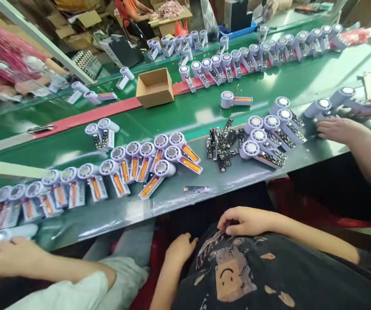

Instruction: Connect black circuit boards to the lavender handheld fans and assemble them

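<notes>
My left hand (181, 249) is low by my lap, fingers loosely bent and apart from the thumb, with nothing seen in it. Against the front of my black printed shirt rests my right hand (241, 220), loosely curled with a gap between thumb and fingers, also holding nothing. Both are below the bench edge. Nearest on the bench lies a slim dark piece with a clear end (198, 189). Beyond it is a heap of black circuit boards (224, 144). Lavender handheld fans with orange-filled handles (161, 168) lie to the left; fans showing circuit boards (250, 149) lie right.
A co-worker's hand (10, 256) at left is on a fan; another co-worker's hands (343, 129) handle fans at right. An open cardboard box (155, 88) stands on the green belt (191, 116). Fans line the red strip (98, 113). More people sit across.
</notes>
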Tool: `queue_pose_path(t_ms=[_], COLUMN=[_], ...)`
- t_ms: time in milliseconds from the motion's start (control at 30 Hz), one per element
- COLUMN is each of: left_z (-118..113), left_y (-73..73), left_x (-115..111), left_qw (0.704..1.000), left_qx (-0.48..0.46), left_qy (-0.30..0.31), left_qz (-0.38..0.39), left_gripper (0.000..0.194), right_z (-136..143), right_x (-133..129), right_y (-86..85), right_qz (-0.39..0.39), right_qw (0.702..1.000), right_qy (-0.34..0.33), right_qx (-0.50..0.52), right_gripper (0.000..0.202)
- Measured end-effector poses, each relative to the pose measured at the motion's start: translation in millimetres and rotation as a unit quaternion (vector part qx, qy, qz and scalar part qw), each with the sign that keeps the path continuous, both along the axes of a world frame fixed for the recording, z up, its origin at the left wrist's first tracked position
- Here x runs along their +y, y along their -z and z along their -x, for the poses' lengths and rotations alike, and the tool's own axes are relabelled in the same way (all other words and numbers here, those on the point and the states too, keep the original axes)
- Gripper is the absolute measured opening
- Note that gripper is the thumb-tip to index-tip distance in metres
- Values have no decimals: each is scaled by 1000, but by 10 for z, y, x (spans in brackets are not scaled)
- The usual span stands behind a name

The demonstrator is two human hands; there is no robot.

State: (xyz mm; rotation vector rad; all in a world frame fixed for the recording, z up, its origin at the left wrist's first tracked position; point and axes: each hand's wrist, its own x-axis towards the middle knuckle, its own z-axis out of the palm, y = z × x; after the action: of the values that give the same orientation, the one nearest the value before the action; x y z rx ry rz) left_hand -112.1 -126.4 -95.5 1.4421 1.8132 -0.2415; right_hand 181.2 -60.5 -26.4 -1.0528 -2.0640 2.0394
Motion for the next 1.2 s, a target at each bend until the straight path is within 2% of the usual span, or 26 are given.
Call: queue_pose_path(t_ms=[67, 133, 200, 233, 300, 333, 367, 400, 467, 567, 667, 733, 800, 867, 933, 1000, 1033, 1100, 1133, 1200], left_z=[-119, -113, -47, -4, 93, 143, 190, 228, 261, 153, -79, -194, -216, -151, -44, 55, 92, 128, 125, 69], left_y=[-152, -406, -665, -765, -866, -869, -846, -805, -704, -575, -509, -498, -504, -510, -507, -495, -485, -460, -444, -403], left_x=[-42, 58, 259, 383, 647, 773, 886, 980, 1092, 1054, 849, 708, 628, 641, 744, 900, 982, 1120, 1166, 1205], left_qw=[1000, 999, 991, 980, 932, 905, 892, 892, 912, 939, 960, 959, 953, 939, 894, 841, 828, 832, 838, 844], left_qx=[6, -4, -5, 31, 144, 192, 216, 222, 211, 167, 15, -105, -142, -83, 5, 59, 72, 80, 79, 72], left_qy=[19, 21, -11, -42, -104, -113, -114, -107, -95, -105, -122, -118, -112, -107, -83, -25, 16, 97, 122, 132], left_qz=[14, -25, -132, -194, -317, -362, -382, -379, -339, -281, -251, -234, -243, -316, -441, -538, -556, -541, -525, -515], left_gripper=[32, 33, 33, 32, 31, 33, 37, 41, 44, 40, 54, 59, 47, 31, 25, 29, 35, 41, 36, 23], right_z=[-104, -196, -252, -254, -190, -123, -36, 66, 287, 542, 559, 431, 240, 42, -109, -181, -184, -135, -91, 16], right_x=[-233, -322, -282, -226, -67, 25, 120, 211, 374, 538, 605, 614, 609, 598, 589, 590, 594, 608, 615, 622], right_y=[231, 336, 351, 339, 303, 286, 274, 267, 273, 310, 338, 338, 329, 315, 293, 250, 218, 144, 109, 61], right_qz=[-36, -61, -92, -118, -194, -241, -291, -341, -426, -495, -501, -482, -456, -432, -410, -395, -387, -362, -343, -294], right_qw=[999, 998, 995, 991, 975, 963, 948, 933, 903, 864, 845, 846, 851, 857, 872, 890, 896, 905, 910, 925], right_qy=[18, 21, 42, 56, 72, 72, 67, 58, 36, -2, -29, -12, 31, 68, 98, 144, 174, 221, 233, 238], right_qx=[-32, -22, 10, 31, 80, 99, 106, 98, 37, -93, -186, -228, -259, -271, -248, -177, -130, -38, -4, 32], right_gripper=[25, 23, 21, 20, 20, 20, 20, 20, 22, 35, 29, 28, 33, 33, 21, 14, 12, 9, 7, 6])
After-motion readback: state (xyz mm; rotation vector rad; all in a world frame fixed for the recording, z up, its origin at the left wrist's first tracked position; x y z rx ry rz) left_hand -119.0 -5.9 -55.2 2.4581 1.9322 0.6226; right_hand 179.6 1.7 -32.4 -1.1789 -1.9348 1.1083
